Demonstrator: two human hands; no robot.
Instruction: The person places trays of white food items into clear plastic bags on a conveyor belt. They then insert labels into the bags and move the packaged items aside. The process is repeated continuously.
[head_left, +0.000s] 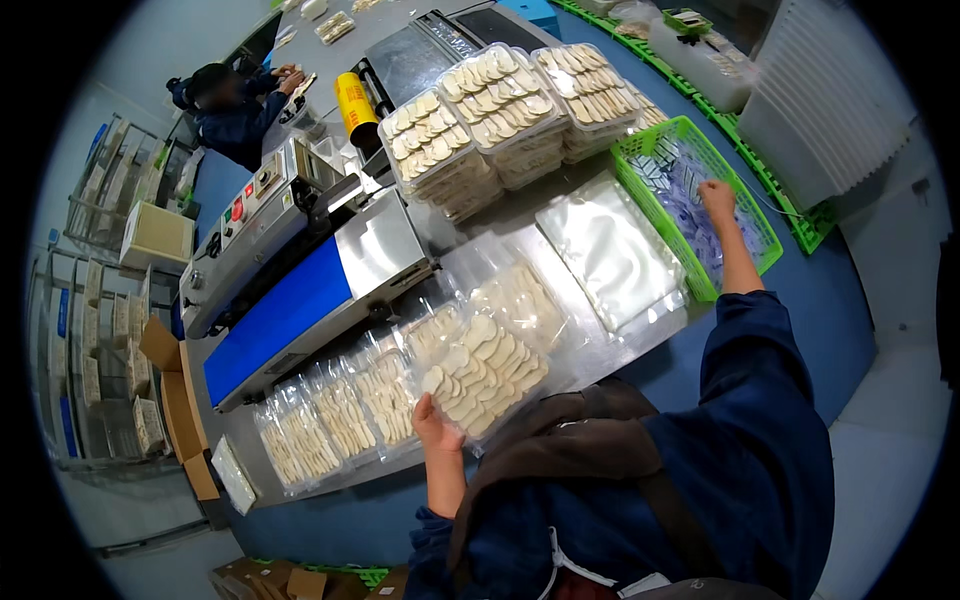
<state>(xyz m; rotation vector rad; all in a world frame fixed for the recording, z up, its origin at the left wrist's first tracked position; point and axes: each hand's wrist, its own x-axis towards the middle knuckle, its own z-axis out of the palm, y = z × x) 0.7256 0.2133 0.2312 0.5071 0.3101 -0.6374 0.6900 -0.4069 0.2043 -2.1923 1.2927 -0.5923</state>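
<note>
My left hand (437, 427) grips the lower left corner of a clear plastic tray (487, 375) filled with overlapping pale, dried-looking slices. That tray is tilted at the table's near edge. My right hand (718, 199) is over a green plastic basket (701, 283) of small clear and bluish packets (686, 187); its fingers are curled, and whether they pinch a packet is not clear. Beside the basket lies a stack of clear plastic bags (611, 247). Left of the held tray, several bagged trays of slices (341, 412) stand in a row. Another bagged portion (525, 300) lies behind it.
Stacked trays of slices (499, 94) stand at the back. A sealing machine with a blue conveyor belt (281, 322) runs along the metal table (600, 352). A yellow roll (355, 109) is behind it. A co-worker (232, 112) sits at the far left side. An open cardboard box (184, 405) adjoins the left end.
</note>
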